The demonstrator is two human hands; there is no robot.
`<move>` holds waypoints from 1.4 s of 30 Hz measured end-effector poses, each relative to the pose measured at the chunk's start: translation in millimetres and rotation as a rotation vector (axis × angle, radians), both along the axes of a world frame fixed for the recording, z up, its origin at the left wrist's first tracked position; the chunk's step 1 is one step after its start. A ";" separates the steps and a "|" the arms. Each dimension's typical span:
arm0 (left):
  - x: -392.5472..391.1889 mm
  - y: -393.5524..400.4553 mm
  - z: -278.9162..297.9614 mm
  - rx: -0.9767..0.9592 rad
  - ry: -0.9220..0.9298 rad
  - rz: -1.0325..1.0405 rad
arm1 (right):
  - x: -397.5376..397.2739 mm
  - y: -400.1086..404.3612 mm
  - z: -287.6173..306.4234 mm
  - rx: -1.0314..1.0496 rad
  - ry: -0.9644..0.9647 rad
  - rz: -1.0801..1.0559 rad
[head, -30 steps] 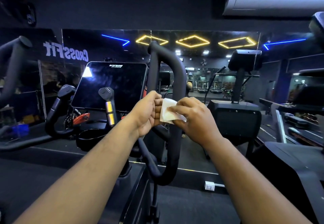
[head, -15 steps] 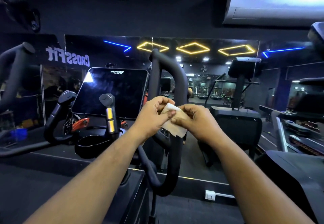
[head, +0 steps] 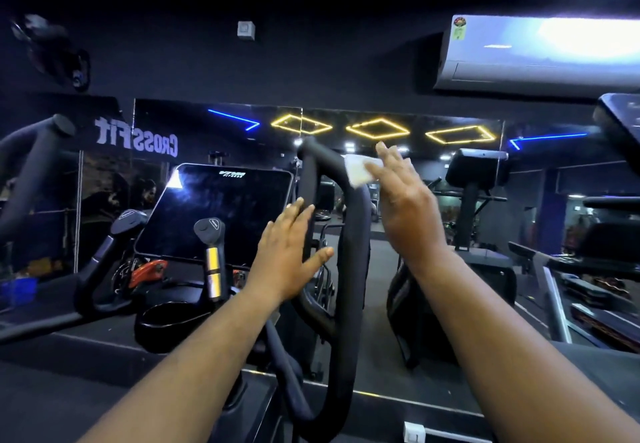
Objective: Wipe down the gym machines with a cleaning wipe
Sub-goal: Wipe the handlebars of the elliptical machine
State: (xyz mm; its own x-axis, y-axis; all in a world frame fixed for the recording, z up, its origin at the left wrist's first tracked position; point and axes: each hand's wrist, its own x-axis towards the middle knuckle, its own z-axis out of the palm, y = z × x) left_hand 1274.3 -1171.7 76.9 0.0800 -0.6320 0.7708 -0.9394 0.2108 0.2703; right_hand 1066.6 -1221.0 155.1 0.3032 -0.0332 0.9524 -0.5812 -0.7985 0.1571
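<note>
Atop handle loop, right hand presses half-hidden wipe, fingers straight; left hand flat.

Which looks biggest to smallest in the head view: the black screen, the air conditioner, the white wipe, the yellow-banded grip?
1. Air conditioner, partly cut off by the frame
2. Black screen, similar in area, so the top two are unsure
3. Yellow-banded grip
4. White wipe

Mirrored "CrossFit" on wall mirror
</note>
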 end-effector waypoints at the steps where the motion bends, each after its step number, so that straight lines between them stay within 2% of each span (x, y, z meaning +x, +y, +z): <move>1: 0.2 -2.9 -6.9 0.068 -0.067 0.056 | 4.2 -7.7 -9.6 0.000 0.092 -0.070; 3: 2.8 -9.3 -19.8 0.137 -0.165 0.123 | 10.3 -22.1 -35.4 0.079 0.233 -0.126; 5: 4.7 -13.5 -27.3 0.154 -0.209 0.159 | 12.1 -31.6 -61.8 0.125 0.294 -0.122; 7: 6.1 -18.7 -31.6 0.135 -0.211 0.181 | 12.2 -32.3 -71.5 0.130 0.276 -0.104; 13: 6.4 -25.3 -34.4 0.083 -0.174 0.165 | 27.2 -25.8 -37.1 0.086 0.202 -0.166; 17: 8.4 -25.8 -36.7 0.086 -0.183 0.149 | 33.8 -25.7 -43.1 0.294 0.200 -0.112; 22: 9.2 -24.7 -36.0 0.111 -0.197 0.138 | 28.9 -15.8 -76.5 0.416 0.214 -0.052; 26: 9.7 -26.4 -36.5 0.096 -0.195 0.134 | 34.6 -27.9 -54.9 0.393 0.287 -0.217; 29: 11.4 -26.4 -37.1 0.103 -0.195 0.135 | 36.6 -31.0 -35.4 0.370 0.324 -0.257; 32: 12.5 -27.2 -37.9 0.094 -0.192 0.118 | 26.9 -25.2 -52.3 0.327 0.368 -0.225; 36: 13.2 -29.0 -38.3 0.094 -0.180 0.088 | 9.8 -20.5 -77.1 0.204 0.534 -0.290; 42: 13.9 -27.2 -38.1 0.090 -0.149 0.054 | 11.9 -33.9 -26.4 0.159 0.561 -0.384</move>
